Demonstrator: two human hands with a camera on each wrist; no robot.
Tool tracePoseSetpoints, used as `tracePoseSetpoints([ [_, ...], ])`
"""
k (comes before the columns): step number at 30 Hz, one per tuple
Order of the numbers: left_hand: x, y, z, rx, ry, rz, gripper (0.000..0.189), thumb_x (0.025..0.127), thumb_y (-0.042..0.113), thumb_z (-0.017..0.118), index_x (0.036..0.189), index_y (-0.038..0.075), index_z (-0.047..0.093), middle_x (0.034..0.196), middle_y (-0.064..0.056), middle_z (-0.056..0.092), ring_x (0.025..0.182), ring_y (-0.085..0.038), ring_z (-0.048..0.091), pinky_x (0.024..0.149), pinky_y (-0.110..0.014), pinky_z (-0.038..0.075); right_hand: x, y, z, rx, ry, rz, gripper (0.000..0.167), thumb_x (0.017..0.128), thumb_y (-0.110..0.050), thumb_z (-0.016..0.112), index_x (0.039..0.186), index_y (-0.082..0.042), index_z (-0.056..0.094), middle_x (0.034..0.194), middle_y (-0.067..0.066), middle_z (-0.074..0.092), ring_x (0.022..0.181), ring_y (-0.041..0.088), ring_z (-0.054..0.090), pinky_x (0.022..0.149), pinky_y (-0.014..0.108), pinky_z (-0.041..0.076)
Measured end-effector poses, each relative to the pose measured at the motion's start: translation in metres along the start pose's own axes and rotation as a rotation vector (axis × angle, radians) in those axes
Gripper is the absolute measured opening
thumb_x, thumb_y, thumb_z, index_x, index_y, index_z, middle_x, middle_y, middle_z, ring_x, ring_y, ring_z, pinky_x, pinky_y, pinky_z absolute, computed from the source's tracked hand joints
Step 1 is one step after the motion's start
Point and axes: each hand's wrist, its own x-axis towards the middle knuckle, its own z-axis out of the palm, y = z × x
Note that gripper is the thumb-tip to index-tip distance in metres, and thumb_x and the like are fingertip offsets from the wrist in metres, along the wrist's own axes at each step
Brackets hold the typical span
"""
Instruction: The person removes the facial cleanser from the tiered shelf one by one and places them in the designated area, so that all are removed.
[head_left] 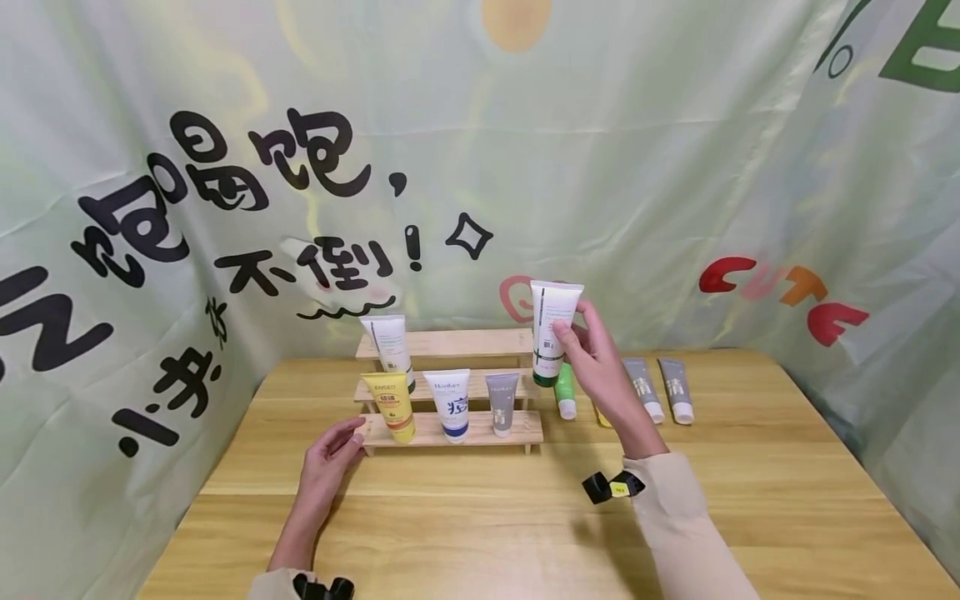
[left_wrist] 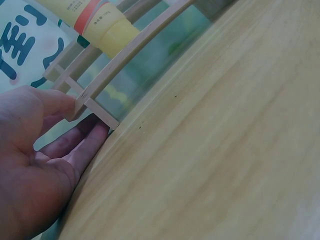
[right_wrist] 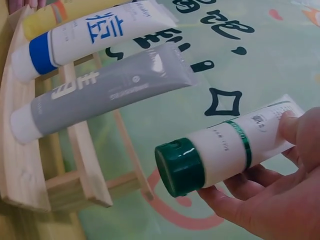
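My right hand (head_left: 597, 358) holds a white tube with a green cap (head_left: 553, 329), cap down, raised beside the right end of a three-step wooden rack (head_left: 480, 427). In the right wrist view, the thumb lies on one side of this tube and fingers curl beneath. At the rack's left front corner, my left hand (head_left: 327, 458) grips the end of the lowest step. That step carries a yellow tube (head_left: 390, 406), a white tube with a blue cap (head_left: 448, 404) and a grey tube (head_left: 502, 402). Another white tube (head_left: 388, 343) stands on the middle step at the left.
Right of the rack, a green tube (head_left: 566, 393) and two grey tubes (head_left: 642, 389) (head_left: 677, 392) lie on the wooden table (head_left: 465, 517). Part of something yellow (head_left: 602, 419) shows behind my right hand. A printed curtain (head_left: 630, 167) hangs behind the table.
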Motion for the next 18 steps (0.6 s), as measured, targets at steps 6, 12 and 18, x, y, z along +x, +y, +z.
tracePoseSetpoints([
  [6,-0.001,0.002,-0.001,-0.004,-0.002,-0.006,0.036,0.103,0.014,0.064,0.137,0.001,0.061,0.137,-0.017,0.058,0.111,-0.009,0.062,0.092,-0.024,0.058,-0.007,0.008,-0.005,-0.03,0.025,0.02,0.041,0.11,-0.039,0.044,0.146,-0.019,0.038,0.13,0.02,0.059,0.106,0.035,0.065,0.082,0.047,0.053],
  [12,-0.002,0.003,-0.001,-0.009,-0.003,0.0,0.037,0.103,0.015,0.064,0.137,0.001,0.06,0.137,-0.017,0.057,0.112,-0.008,0.062,0.092,-0.024,0.058,-0.019,0.015,-0.011,-0.027,0.042,0.041,0.042,0.112,-0.037,0.04,0.146,-0.013,0.039,0.115,0.027,0.061,0.087,0.033,0.069,0.071,0.043,0.058],
  [18,-0.002,0.002,0.0,-0.018,-0.007,0.007,0.037,0.103,0.014,0.065,0.137,-0.001,0.06,0.138,-0.019,0.057,0.112,-0.008,0.062,0.092,-0.023,0.057,-0.031,0.022,-0.018,-0.055,0.076,0.112,0.047,0.113,-0.039,0.035,0.148,-0.01,0.041,0.105,0.028,0.059,0.079,0.026,0.067,0.061,0.037,0.057],
])
